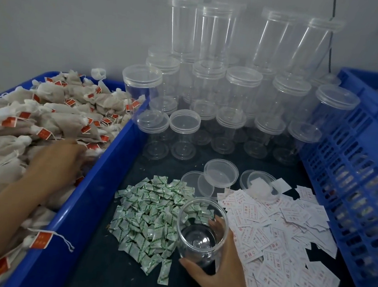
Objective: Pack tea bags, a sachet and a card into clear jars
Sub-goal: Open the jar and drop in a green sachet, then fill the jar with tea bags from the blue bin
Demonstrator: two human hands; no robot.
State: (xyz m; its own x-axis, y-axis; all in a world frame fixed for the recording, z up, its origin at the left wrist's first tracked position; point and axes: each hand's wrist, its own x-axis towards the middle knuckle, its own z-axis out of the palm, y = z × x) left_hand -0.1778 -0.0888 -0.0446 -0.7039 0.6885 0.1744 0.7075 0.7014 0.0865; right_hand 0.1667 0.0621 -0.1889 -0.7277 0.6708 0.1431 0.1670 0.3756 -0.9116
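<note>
Right hand (215, 268) grips the lidless clear plastic jar (200, 233) standing between the green-printed sachet pile (145, 212) and white red-printed cards (289, 243), while the left hand (55, 161) lies among paper tea bags (49, 112) in the blue tub (103, 165), grasp unclear

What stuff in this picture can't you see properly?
All from the head view:
- Left hand fingertips: buried in the tea bags and blurred, so holding one or not, cannot tell.
- Cards: print too small to read.
- Crate: contents blurred behind its lattice wall, cut off by the right edge.
- Back jars: clear walls overlap, no sure count.
- Some sachets: warped behind the open jar the right hand grips.
</note>
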